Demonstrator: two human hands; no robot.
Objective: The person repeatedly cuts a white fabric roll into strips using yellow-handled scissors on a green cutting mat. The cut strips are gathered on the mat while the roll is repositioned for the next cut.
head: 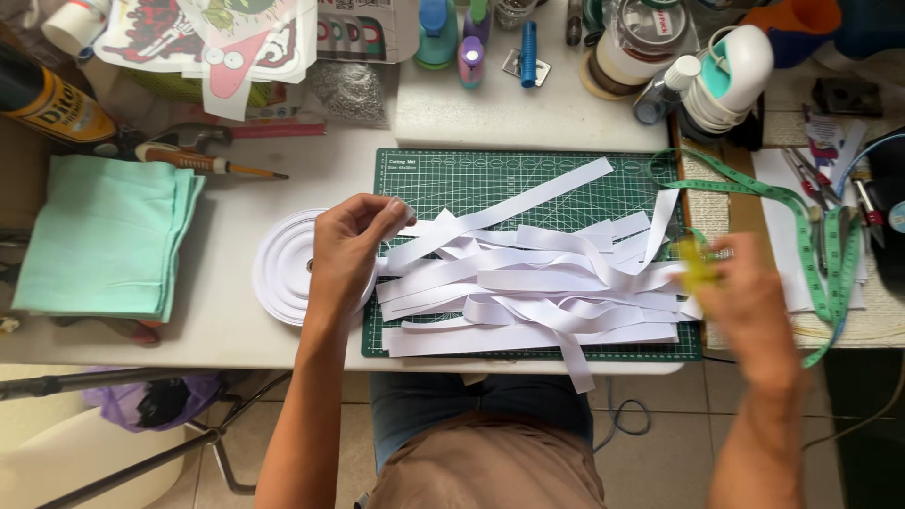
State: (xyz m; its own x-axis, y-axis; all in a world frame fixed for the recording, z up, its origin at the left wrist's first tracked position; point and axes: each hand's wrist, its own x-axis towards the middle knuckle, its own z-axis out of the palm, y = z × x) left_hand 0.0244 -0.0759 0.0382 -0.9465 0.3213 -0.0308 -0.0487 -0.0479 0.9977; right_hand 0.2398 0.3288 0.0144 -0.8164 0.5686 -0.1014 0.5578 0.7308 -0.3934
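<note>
Far left of the white table (236, 325): a folded stack of mint-green cloth (104, 236), lying flat. Above it, a hammer (184, 141) and a screwdriver (212, 165) with its tip pointing right.

Next, a roll of white ribbon (287, 269) lies flat on the table, just off the left edge of the green cutting mat (443, 174). The left hand (349, 254) sits over the roll's right side. Thumb and fingertips are drawn together, pinching the end of a white ribbon strip (500, 212). That strip's long axis runs diagonally, low at the pinched left end, rising to the upper right across the mat.

Centre: a loose pile of cut ribbon strips (537, 292) covers most of the mat. Most lie roughly left to right, overlapping; one hangs off the near edge of the table.

Right: the right hand (745, 292) is blurred at the mat's right edge. It holds something yellow (698, 264); I cannot tell what it is, nor how the fingers sit on it.

Further right, a green measuring tape (830, 245) loops over papers. Pliers (806, 179) lie beside it.
</note>
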